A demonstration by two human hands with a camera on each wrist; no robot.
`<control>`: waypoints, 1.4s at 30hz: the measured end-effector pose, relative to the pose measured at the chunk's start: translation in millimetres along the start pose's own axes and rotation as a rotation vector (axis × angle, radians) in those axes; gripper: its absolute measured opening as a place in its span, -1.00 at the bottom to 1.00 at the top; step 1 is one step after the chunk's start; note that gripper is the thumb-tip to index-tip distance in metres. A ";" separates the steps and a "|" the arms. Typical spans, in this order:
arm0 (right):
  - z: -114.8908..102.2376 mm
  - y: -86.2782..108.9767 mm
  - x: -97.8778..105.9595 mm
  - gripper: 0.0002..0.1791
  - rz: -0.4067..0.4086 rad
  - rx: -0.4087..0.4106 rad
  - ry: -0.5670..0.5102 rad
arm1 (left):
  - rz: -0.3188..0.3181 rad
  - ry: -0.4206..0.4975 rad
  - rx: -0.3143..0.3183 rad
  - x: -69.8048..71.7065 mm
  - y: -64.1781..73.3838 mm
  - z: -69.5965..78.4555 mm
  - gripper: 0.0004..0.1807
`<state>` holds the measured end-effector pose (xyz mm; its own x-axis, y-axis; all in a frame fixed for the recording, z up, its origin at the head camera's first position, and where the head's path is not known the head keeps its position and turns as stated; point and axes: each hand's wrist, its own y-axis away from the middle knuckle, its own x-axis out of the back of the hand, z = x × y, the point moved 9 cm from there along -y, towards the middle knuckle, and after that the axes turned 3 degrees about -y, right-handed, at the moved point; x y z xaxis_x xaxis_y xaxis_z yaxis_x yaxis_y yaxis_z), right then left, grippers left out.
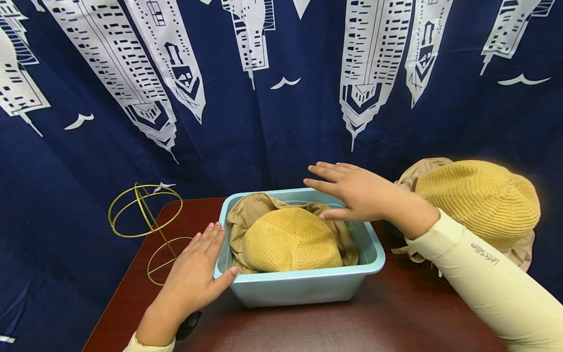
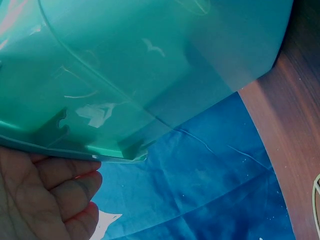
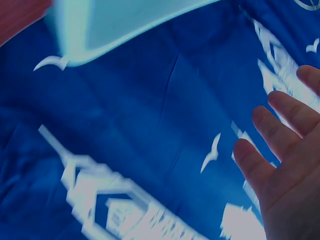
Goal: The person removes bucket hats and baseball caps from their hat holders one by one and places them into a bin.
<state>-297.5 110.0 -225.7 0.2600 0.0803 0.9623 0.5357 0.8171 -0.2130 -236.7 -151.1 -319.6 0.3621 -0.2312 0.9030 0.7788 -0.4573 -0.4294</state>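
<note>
A light blue plastic bin (image 1: 299, 292) stands on the table. Inside it lies a yellow knit hat (image 1: 292, 239) on top of a tan fabric hat (image 1: 241, 217). My left hand (image 1: 189, 276) rests against the bin's left rim with its fingers extended. In the left wrist view, the fingers of that hand (image 2: 55, 192) lie along the underside of the rim. Above the bin's back right corner hovers my right hand (image 1: 358, 193), palm down, fingers spread and holding nothing. The right wrist view shows the same straight fingers (image 3: 270, 135) in front of the curtain.
On the left stands a bare gold wire hat stand (image 1: 164, 239). To the right, behind my forearm, another yellow knit hat (image 1: 479, 200) sits over a tan hat (image 1: 424, 168). A dark blue curtain (image 1: 272, 132) with white buildings hangs behind the reddish-brown table (image 1: 308, 327).
</note>
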 end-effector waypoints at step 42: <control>130.4 219.1 13.8 -0.21 0.270 -0.349 0.179 | 0.012 -0.018 -0.006 1.4 -0.1 1.5 -0.11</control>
<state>-281.3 364.6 -237.0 0.5446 0.1384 0.8272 0.6604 0.5372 -0.5247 -235.5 -150.1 -318.3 0.3803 -0.2212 0.8980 0.7716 -0.4595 -0.4399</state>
